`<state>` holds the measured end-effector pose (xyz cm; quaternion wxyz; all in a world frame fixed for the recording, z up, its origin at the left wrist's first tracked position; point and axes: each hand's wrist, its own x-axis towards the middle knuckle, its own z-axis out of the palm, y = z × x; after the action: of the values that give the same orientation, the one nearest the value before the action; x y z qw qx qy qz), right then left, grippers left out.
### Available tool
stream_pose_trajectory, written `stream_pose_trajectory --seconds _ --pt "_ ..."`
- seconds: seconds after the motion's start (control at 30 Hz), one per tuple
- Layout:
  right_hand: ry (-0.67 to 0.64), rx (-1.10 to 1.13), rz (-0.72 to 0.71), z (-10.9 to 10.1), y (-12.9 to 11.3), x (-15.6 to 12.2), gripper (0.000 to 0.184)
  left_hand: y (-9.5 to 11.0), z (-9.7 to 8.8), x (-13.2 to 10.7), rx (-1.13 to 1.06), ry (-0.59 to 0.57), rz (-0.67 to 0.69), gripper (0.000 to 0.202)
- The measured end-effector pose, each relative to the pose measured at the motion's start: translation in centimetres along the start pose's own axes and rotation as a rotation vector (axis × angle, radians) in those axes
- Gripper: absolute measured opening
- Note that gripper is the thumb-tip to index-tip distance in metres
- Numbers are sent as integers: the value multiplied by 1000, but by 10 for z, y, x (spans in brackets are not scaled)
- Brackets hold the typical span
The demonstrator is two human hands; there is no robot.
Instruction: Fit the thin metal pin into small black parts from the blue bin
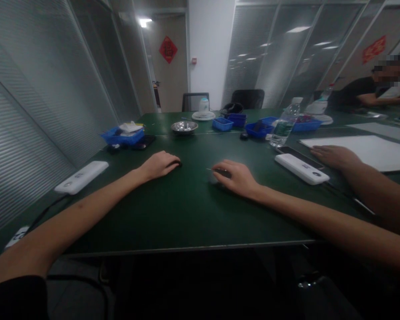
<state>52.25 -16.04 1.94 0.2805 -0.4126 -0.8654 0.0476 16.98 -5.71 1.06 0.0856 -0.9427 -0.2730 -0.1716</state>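
My left hand [160, 164] rests on the dark green table [173, 213], its fingers curled over a small dark object [177, 164] that I cannot make out. My right hand [235, 176] lies a little to the right of it, fingers closed on a small dark piece [222, 172] with a thin pin sticking out to the left. Both forearms stretch across the table from the near edge.
A white power strip [82, 177] lies at the left and another [302, 168] at the right beside a co-worker's hand [333, 156]. Behind stand blue trays [122, 137], a metal bowl [184, 127], a water bottle [283, 126], a small fan [203, 111] and a white sheet [370, 151].
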Motion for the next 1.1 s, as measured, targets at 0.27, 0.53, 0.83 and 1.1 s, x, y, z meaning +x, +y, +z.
stream_pose_trajectory --seconds 0.27,0.53,0.83,1.1 --pt "-27 -23 -3 1 2 1 27 -56 6 -23 99 41 -514 34" --pt "-28 -30 -14 1 3 1 29 -64 14 -25 88 266 -783 29" --pt "-35 -42 -14 3 3 1 29 -72 21 -27 91 159 -753 27" --pt "-34 -42 -24 3 3 1 27 -58 14 -22 -137 97 -466 30"
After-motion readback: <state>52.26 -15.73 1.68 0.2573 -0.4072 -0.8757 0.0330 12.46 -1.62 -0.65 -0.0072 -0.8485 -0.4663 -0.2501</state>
